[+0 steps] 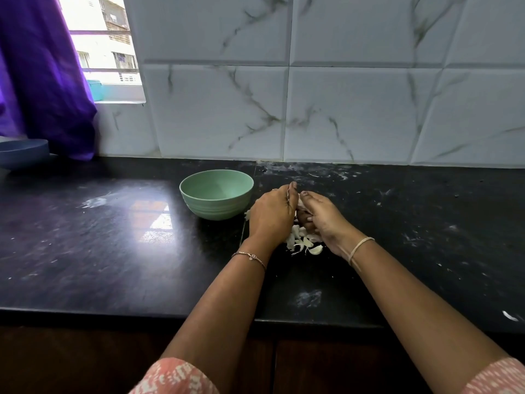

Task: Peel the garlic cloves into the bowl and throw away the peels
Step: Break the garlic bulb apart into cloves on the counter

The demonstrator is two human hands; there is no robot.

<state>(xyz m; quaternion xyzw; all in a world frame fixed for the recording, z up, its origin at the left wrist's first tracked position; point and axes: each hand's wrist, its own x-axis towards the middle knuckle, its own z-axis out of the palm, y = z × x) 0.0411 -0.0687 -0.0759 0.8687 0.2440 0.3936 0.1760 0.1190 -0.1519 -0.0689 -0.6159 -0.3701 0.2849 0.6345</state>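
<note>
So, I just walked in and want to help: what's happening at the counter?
A person is peeling garlic at the black counter. The left hand and right hand meet above a small pile of garlic, fingers pinching a clove between them. A green bowl stands on the counter just left of the hands. No cloves show in it.
</note>
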